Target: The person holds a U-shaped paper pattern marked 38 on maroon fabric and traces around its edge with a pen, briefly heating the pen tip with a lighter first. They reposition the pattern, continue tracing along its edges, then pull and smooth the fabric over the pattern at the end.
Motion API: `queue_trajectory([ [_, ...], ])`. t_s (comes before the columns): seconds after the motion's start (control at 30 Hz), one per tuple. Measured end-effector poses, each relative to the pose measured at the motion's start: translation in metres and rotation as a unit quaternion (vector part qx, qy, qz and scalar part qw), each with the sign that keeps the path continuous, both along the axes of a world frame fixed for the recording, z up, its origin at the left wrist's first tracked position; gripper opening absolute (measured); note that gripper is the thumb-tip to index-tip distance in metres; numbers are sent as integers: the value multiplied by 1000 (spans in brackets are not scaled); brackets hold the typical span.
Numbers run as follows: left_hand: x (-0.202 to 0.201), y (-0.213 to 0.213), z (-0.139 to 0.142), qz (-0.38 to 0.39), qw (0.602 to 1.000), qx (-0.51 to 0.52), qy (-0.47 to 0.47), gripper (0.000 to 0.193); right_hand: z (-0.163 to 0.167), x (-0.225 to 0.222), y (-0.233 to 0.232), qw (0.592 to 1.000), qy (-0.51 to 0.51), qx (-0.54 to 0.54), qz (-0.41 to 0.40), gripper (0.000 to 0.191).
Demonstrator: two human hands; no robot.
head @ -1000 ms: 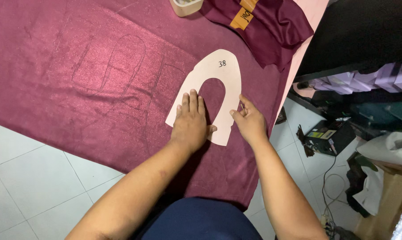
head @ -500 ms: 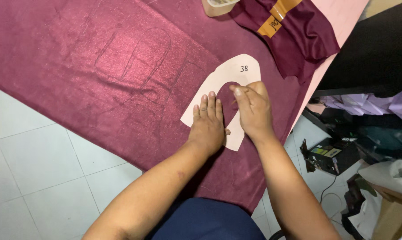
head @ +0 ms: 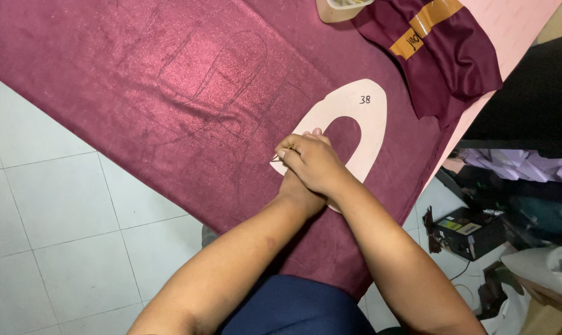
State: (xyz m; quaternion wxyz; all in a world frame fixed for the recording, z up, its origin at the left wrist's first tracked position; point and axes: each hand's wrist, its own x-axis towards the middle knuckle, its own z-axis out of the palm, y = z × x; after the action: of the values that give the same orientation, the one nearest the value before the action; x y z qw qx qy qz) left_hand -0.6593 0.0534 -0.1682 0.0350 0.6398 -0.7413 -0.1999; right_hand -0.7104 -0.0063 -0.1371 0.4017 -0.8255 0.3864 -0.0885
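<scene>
The right hand (head: pixel 315 162) crosses over the left hand (head: pixel 299 186), fingers curled, seemingly pinching a thin marking tool at the near left edge of the horseshoe-shaped cream paper pattern (head: pixel 361 121); the left hand lies mostly hidden beneath, pressing the pattern flat on the maroon suede fabric (head: pixel 138 93), with open cloth leftward and the surface's edge (head: pixel 510 59) just right

From my feed I see a floor of pale square tiles w/ grey grout (head: pixel 57 211) on the left & bottom left, evenly lit, no hard shadows. On the right, past the pale pink table edge (head: pixel 517 37), there's a small black box w/ cables (head: pixel 470 232) on the floor. Above it lie folded lilac cloth pieces (head: pixel 523 164) under a dark black surface (head: pixel 535 105).
</scene>
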Motion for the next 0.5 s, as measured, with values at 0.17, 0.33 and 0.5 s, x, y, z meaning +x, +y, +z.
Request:
queue_trajectory([
  [0.17,2,-5,8,-106,979,169,-37,61,4,-4,-13,997,45,-68,9,19],
  [0.33,-1,-8,8,-95,980,138,-105,68,14,-9,-16,988,25,-150,-37,15],
  [0.5,-2,-6,5,-34,998,46,-32,79,9,-5,1,994,-19,-100,35,15],
])
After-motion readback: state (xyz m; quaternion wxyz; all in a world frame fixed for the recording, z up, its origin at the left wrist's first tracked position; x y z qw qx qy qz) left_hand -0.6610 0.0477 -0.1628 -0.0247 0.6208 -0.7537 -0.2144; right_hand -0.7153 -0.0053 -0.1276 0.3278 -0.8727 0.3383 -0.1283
